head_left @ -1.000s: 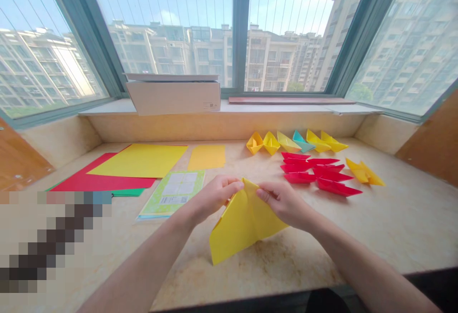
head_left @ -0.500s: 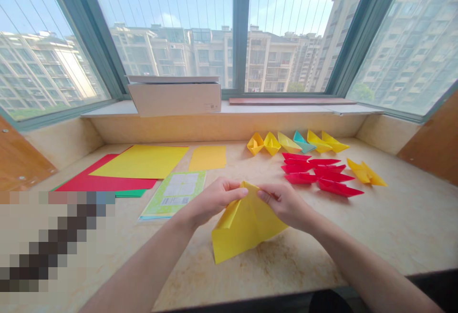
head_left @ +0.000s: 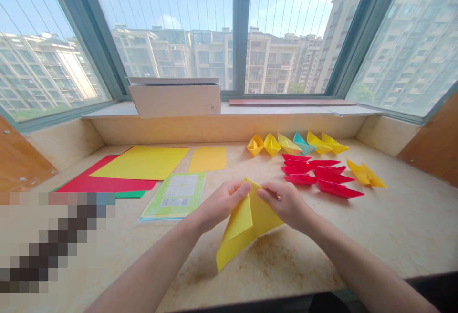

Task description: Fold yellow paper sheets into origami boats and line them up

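Note:
Between my hands, a yellow sheet of paper [head_left: 246, 220] is held up off the counter, its peak at the top and its lower edges spread wide. On its left side a flap lies folded over toward the middle line. My left hand [head_left: 231, 196] pinches the paper near the peak, thumb in front and fingers behind. My right hand [head_left: 281, 198] grips the other side just below the peak, with the fingers closed. The fingers behind the paper are partly hidden.
Red folded paper boats [head_left: 332, 174] and a row of yellow and blue boats [head_left: 304, 143] stand at the back right. Left are large yellow [head_left: 143, 162] and red sheets [head_left: 89, 179], a small orange sheet [head_left: 207, 159] and a green paper packet [head_left: 175, 193]. A white box [head_left: 175, 98] rests on the sill.
The left flap of the yellow paper now lies folded flatter toward the middle, and its lower left corner has swung slightly down and right. My left hand has shifted a little rightward.

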Action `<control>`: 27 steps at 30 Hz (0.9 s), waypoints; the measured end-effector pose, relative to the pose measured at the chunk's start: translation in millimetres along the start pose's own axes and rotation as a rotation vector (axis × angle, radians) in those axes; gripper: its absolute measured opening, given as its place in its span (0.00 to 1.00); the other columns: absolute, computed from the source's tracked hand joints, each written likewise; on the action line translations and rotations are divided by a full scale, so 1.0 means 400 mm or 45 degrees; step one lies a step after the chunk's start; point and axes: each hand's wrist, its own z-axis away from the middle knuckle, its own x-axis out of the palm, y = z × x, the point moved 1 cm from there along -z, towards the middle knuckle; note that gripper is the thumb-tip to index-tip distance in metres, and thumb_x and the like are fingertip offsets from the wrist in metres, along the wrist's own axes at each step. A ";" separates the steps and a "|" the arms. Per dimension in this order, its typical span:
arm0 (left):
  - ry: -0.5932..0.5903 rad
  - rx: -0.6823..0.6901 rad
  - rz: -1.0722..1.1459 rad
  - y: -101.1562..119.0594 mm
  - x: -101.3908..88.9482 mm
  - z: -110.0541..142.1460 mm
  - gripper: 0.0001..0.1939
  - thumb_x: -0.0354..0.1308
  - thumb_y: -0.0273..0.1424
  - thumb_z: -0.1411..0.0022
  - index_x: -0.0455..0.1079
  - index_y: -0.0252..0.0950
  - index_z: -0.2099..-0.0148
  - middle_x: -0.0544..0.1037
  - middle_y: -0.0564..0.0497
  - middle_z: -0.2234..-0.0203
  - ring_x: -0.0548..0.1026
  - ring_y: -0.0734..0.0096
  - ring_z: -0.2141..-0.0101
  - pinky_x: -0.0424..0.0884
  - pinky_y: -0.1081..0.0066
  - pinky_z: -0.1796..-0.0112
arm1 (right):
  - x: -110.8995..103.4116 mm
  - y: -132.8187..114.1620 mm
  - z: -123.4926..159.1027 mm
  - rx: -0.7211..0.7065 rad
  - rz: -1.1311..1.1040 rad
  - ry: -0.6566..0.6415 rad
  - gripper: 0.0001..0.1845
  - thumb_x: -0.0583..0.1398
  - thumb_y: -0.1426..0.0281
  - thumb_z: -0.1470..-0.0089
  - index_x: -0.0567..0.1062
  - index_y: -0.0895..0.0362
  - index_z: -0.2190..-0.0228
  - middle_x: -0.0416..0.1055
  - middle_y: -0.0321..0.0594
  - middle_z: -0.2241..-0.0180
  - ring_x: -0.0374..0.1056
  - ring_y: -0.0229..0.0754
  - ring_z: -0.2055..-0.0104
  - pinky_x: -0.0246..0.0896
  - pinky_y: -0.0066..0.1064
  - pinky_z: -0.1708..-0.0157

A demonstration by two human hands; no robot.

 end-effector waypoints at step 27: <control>0.320 0.370 0.611 -0.016 0.013 -0.027 0.18 0.58 0.31 0.37 0.71 0.35 0.45 0.77 0.43 0.49 0.73 0.60 0.48 0.69 0.65 0.49 | -0.009 0.027 -0.021 -0.345 0.104 0.443 0.13 0.61 0.72 0.41 0.73 0.48 0.54 0.73 0.44 0.50 0.68 0.51 0.46 0.62 0.51 0.45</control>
